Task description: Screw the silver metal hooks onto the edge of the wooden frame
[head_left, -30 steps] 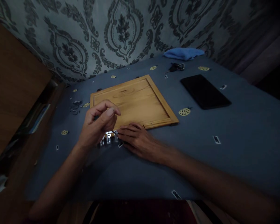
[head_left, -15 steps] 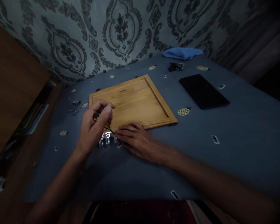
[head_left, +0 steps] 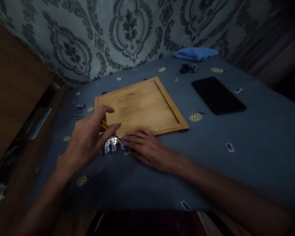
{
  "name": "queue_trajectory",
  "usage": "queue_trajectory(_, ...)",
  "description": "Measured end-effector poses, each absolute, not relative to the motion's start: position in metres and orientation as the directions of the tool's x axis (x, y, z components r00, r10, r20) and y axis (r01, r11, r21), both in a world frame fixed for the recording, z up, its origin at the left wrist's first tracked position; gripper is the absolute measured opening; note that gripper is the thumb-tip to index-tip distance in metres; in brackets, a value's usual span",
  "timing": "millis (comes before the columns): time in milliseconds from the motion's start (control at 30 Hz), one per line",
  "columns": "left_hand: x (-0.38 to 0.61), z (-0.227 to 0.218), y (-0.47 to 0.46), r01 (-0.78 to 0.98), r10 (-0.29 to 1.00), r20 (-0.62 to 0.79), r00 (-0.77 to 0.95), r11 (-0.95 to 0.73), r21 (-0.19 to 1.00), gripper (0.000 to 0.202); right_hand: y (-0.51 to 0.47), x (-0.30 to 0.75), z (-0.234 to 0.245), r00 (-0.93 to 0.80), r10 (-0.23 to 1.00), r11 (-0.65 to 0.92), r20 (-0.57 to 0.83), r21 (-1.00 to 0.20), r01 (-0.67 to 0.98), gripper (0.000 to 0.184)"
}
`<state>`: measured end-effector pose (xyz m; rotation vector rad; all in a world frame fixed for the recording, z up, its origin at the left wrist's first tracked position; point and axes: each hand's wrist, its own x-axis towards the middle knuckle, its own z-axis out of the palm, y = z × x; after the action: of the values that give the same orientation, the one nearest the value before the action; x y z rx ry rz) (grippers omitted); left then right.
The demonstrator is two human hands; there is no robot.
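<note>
- The table cover (head_left: 149, 186) is dark blue and spreads under all the work; it has yellow pineapple prints (head_left: 196, 117).
- At the left side, a wooden shelf (head_left: 27, 167) contains flat things, maybe books or papers (head_left: 40, 124).
- The wooden board (head_left: 142, 111) lies flat on the cover, with a raised frame around its sunken middle.
- A black tablet (head_left: 218, 95) lies to the right.
- The left hand (head_left: 85, 137) has thumb and forefinger spread apart around a screwdriver (head_left: 104, 125); if the hidden fingers grip it, I cannot tell.
- The right hand (head_left: 148, 149) lies flat, fingers together, at the board's near edge; if it pinches something, I cannot tell.
- The screwdriver is tilted, yellow and black, its tip beside the right fingertips.
- Silver hooks (head_left: 114, 143) stand along the near edge.
- Small white printed labels (head_left: 230, 147) bear dark letters, too blurred to read.
</note>
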<state>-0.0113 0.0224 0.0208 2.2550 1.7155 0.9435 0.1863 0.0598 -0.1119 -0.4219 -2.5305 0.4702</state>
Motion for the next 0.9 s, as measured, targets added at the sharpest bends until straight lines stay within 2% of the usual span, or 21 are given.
queue_trajectory(100, -0.013, 0.023, 0.019, 0.839, 0.921, 0.356, 0.158, -0.315, 0.444, 0.028, 0.060, 0.186, -0.110, -0.816, 0.380, 0.890, 0.436, -0.412, 0.194, 0.033)
queue_trajectory(267, -0.013, 0.017, 0.017, 0.880, 0.899, 0.418, 0.127, -0.297, 0.371, 0.027, 0.060, 0.186, -0.107, -0.826, 0.387, 0.883, 0.410, -0.424, 0.203, 0.033)
queue_trajectory(467, -0.015, 0.019, 0.018, 0.869, 0.902, 0.381, 0.203, -0.346, 0.355, 0.028, 0.060, 0.186, -0.107, -0.817, 0.397, 0.882, 0.417, -0.419, 0.215, 0.032)
queue_trajectory(633, -0.013, 0.022, 0.017, 0.918, 0.908, 0.355, 0.223, -0.318, 0.235, 0.026, 0.061, 0.187, -0.107, -0.830, 0.379, 0.888, 0.410, -0.413, 0.203, 0.033)
queue_trajectory(700, -0.009, 0.017, 0.016, 0.900, 0.905, 0.382, 0.185, -0.312, 0.303, 0.027, 0.060, 0.187, -0.107, -0.833, 0.379, 0.887, 0.404, -0.416, 0.202, 0.034)
queue_trajectory(767, -0.003, 0.009, 0.017, 0.801, 0.898, 0.427, 0.105, -0.331, 0.499, 0.027, 0.060, 0.187, -0.106, -0.832, 0.384, 0.884, 0.401, -0.420, 0.206, 0.034)
queue_trajectory(833, 0.006, 0.000, 0.019, 0.579, 0.907, 0.422, -0.011, -0.338, 0.742, 0.022, 0.059, 0.187, -0.106, -0.826, 0.392, 0.881, 0.406, -0.422, 0.211, 0.033)
queue_trajectory(900, 0.016, -0.007, 0.023, 0.311, 0.919, 0.381, -0.101, -0.335, 0.889, 0.022, 0.059, 0.187, -0.106, -0.821, 0.393, 0.882, 0.414, -0.421, 0.209, 0.032)
